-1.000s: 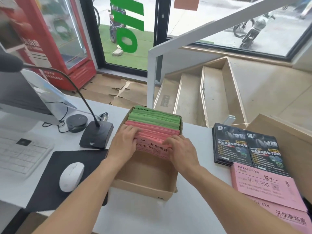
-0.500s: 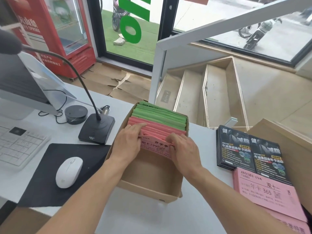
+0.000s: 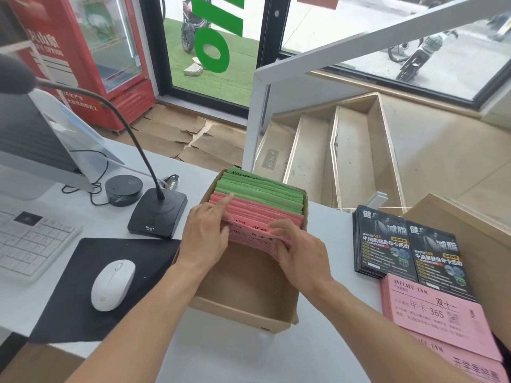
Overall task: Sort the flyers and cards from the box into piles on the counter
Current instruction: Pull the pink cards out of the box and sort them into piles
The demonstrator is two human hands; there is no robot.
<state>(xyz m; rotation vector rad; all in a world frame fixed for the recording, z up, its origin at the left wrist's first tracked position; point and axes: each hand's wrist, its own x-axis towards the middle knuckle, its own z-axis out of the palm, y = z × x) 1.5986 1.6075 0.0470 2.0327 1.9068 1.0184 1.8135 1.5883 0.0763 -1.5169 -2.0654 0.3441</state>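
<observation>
pink flyers (image 3: 257, 217) stand on edge in the middle of an open cardboard box (image 3: 243, 313) on the white counter (image 3: 249, 355), with the near part of the box bare. both hands are in the box at the front of the pink bundle: the left hand (image 3: 204, 239) curls its fingers over the top edges at the left with the forefinger stretched out along them, and the right hand (image 3: 301, 252) pinches the front sheets at the right, bending them toward the camera. at the near right lie two pink card piles, one printed 365 (image 3: 437, 313) overlapping a lower one (image 3: 470, 366). just beyond them sit two stacks of black flyers (image 3: 409, 244) side by side. to the left are a white mouse (image 3: 113, 283) on a black mouse pad (image 3: 83, 286), a keyboard (image 3: 25, 239) and a gooseneck microphone base (image 3: 157, 214). green flyers (image 3: 260, 189) fill the far end of the box, touching the pink ones.
</observation>
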